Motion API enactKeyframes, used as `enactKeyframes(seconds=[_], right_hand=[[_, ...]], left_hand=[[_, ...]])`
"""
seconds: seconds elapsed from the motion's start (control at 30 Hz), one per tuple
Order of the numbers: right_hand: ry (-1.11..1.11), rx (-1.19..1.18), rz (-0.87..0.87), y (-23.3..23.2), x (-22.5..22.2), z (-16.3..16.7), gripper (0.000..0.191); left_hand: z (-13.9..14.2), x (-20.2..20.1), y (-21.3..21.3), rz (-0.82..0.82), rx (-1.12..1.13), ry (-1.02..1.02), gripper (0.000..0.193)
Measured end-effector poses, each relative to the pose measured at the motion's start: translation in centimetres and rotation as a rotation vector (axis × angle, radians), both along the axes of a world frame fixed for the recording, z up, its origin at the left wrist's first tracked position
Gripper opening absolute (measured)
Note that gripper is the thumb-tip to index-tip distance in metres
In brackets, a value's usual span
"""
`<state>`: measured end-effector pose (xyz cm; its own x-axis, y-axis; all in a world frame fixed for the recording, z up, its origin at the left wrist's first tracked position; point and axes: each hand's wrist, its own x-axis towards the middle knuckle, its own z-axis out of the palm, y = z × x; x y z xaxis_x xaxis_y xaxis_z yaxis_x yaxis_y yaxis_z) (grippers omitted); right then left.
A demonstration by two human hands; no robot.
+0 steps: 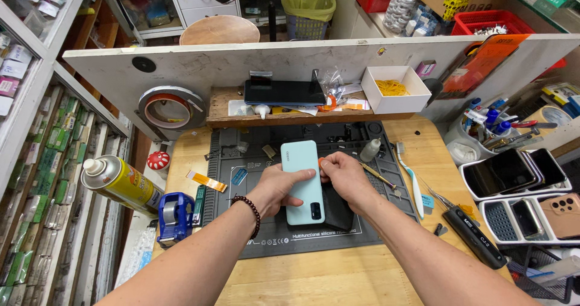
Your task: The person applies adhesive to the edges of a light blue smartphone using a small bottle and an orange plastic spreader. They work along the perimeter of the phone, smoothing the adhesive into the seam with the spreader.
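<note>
Left hand (277, 188) fingers clamp the mint-green smartphone (302, 182) back-up on the dark silicone mat (241, 221); right hand (344, 176) fingers pinch an orange pick (321, 161) at its edge. Best kept shallow, phone pinned flat.

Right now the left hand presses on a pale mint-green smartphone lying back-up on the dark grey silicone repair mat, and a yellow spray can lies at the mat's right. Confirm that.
Not quite: the yellow spray can lies to the left of the dark grey silicone repair mat, as the head view shows. The left hand does press on the pale mint-green smartphone, back-up.
</note>
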<state>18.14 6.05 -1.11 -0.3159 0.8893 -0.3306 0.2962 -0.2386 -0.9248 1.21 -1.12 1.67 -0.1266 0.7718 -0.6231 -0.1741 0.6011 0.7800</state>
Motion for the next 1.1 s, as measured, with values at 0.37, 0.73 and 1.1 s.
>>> enactKeyframes(seconds=[0.37,0.73,1.1], right_hand=[[-0.098,0.057,0.197,1.3,0.7,0.9,0.017],[-0.134,0.073,0.255,1.3,0.8,1.2,0.015],[-0.134,0.079,0.274,1.4,1.0,1.0,0.015]], left_hand=[[0.6,0.3,-0.4,0.011,0.012,0.021,0.048],[1.0,0.4,-0.6,0.014,0.007,0.025,0.047],[0.8,0.5,-0.6,0.019,0.0,0.032,0.044]])
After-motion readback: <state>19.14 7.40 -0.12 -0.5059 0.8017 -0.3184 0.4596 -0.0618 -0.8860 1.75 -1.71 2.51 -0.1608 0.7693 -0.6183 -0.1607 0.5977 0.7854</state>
